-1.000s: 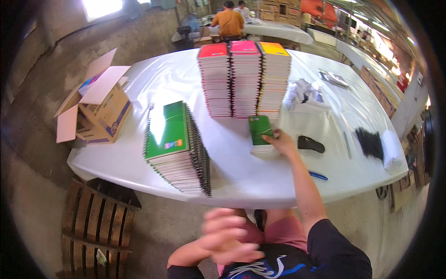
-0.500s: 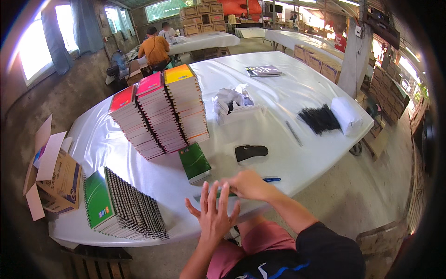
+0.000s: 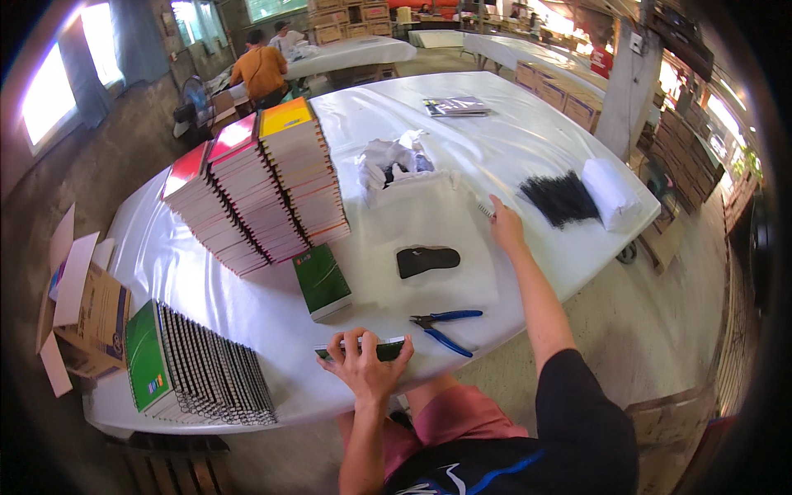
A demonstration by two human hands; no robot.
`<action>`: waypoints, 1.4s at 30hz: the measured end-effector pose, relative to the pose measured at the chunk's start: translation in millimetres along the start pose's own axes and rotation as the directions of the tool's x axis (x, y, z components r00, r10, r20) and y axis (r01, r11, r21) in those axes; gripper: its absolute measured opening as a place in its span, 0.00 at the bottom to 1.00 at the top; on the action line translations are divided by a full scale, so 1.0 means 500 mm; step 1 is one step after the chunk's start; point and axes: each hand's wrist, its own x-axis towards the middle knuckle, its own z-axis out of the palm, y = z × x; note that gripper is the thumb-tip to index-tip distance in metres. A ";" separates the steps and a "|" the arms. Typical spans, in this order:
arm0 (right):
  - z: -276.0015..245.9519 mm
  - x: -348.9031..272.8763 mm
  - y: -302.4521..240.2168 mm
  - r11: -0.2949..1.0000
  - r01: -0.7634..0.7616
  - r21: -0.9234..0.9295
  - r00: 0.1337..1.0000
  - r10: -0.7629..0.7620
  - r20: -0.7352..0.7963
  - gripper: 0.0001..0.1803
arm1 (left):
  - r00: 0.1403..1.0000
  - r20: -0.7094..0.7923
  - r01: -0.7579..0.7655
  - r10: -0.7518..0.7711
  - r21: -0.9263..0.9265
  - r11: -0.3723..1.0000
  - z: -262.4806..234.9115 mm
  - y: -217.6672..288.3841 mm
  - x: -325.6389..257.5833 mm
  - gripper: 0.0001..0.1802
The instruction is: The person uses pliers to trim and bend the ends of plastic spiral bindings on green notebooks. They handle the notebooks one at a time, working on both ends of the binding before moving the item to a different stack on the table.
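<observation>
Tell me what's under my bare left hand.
A dark-green, pale-edged, notebook-like piece is under your left hand. Its green surface shows between your thumb and fingers; the middle is covered by your hand, so I can't see it.

Across the worktop (image 3: 511, 136), a creased, glossy white sheet (image 3: 239, 301). Toward the left, three tall notebook stacks (image 3: 256, 194) topped red, pink and yellow; just beside them, a small green pile (image 3: 320, 280). At the near left, a row of green notebooks (image 3: 202, 371). Farther right, blue-handled cutters (image 3: 445, 328), a flat black piece (image 3: 427, 261), crumpled white paper (image 3: 388, 157), a thin coil (image 3: 485, 211), black strands (image 3: 558, 200), a white bundle (image 3: 610, 198). Far side, flat booklets (image 3: 456, 106).
</observation>
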 end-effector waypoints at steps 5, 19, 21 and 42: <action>-0.033 -0.152 -0.193 0.817 0.252 0.519 0.868 -0.428 0.252 0.28 | 0.996 -0.086 -0.024 0.028 0.045 0.999 -0.051 -0.024 0.000 0.21; -0.112 -0.313 -0.360 0.597 0.313 0.739 0.564 -0.742 0.362 0.13 | 0.996 -0.089 -0.003 0.005 0.024 1.000 -0.034 -0.045 -0.016 0.21; -0.112 -0.315 -0.348 0.574 0.283 0.768 0.532 -0.761 0.372 0.13 | 0.998 -0.066 0.011 -0.009 0.026 1.000 -0.035 -0.042 -0.017 0.22; -0.060 -0.176 -0.289 0.774 0.571 0.276 0.769 -0.621 0.152 0.13 | 0.990 0.130 -0.046 0.047 -0.009 0.999 -0.075 -0.057 -0.020 0.24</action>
